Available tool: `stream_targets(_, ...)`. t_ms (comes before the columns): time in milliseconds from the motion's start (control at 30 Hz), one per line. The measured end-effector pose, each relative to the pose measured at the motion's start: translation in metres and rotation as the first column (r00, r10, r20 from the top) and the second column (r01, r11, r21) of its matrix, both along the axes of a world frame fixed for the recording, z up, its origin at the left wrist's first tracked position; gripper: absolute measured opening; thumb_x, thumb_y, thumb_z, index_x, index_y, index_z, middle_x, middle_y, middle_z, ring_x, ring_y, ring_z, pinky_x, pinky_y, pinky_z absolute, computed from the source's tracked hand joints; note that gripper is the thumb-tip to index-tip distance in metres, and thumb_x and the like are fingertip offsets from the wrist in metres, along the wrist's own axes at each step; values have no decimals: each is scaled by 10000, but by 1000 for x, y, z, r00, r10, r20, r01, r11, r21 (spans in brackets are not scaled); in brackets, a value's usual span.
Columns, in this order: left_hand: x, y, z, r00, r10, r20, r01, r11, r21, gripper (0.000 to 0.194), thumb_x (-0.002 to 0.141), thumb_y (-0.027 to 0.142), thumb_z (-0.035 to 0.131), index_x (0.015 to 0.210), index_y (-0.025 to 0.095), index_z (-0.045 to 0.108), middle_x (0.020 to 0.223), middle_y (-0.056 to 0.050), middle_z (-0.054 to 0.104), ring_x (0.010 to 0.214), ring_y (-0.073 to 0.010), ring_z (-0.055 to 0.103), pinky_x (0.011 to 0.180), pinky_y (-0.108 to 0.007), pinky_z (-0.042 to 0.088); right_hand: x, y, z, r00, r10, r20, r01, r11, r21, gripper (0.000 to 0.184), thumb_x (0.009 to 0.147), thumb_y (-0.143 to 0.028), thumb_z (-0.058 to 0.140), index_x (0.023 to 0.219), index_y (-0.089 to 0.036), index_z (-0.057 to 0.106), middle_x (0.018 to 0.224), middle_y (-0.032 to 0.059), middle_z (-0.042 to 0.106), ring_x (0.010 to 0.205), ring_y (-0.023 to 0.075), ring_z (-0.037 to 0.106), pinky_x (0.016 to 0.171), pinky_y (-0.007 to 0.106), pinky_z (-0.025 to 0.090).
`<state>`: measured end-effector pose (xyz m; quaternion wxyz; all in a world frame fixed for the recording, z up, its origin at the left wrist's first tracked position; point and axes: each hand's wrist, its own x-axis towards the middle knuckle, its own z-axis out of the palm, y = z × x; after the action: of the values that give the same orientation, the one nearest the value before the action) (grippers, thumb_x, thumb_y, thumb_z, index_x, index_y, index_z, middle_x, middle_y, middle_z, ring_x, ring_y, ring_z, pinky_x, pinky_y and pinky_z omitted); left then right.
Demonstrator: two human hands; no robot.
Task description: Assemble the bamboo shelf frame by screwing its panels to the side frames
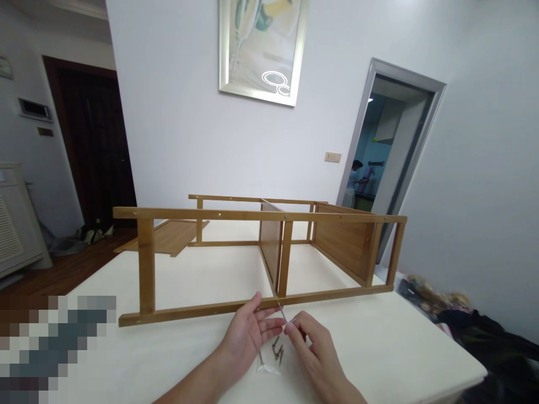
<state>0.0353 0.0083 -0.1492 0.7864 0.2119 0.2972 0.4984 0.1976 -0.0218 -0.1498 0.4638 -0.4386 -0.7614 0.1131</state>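
With your right grip pinching the key at the frame just ahead, any frame shift beside your loosely spread left grip could make the key slip and scatter the screws between.

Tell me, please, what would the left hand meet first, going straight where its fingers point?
Likely the thin metal tool held by the right hand, directly ahead in the picture, though depth is unclear.

Framed picture — top cut off, dark heap cropped right, thin tool — tip too small to tell
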Motion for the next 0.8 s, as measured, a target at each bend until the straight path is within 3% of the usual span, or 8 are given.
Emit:
stream_targets(267, 0, 1, -2, 1000, -2, 5, 2, 1000, 4, 350, 880, 415, 580, 915, 78, 664, 968, -161, 736, 776, -238, 727, 835, -370, 556, -11, -1, -7, 995, -82, -48, 82, 997, 1, 382, 979, -388, 421, 637, -220, 418, 578, -37, 466, 514, 104, 444, 457, 214, 345)
stream_targets(800, 0, 0, -1, 1000, 4, -7, -4, 1000, 15, 370, 867, 419, 594, 910, 61, 681, 969, -148, 733, 798, -245, 718, 848, -363, 548, -7, 2, -9, 998, -59, -37, 61, 997, 52, 330, 980, -357, 431, 691, -210, 493, 622, -21, 540, 544, 107, 513, 501, 206, 410)
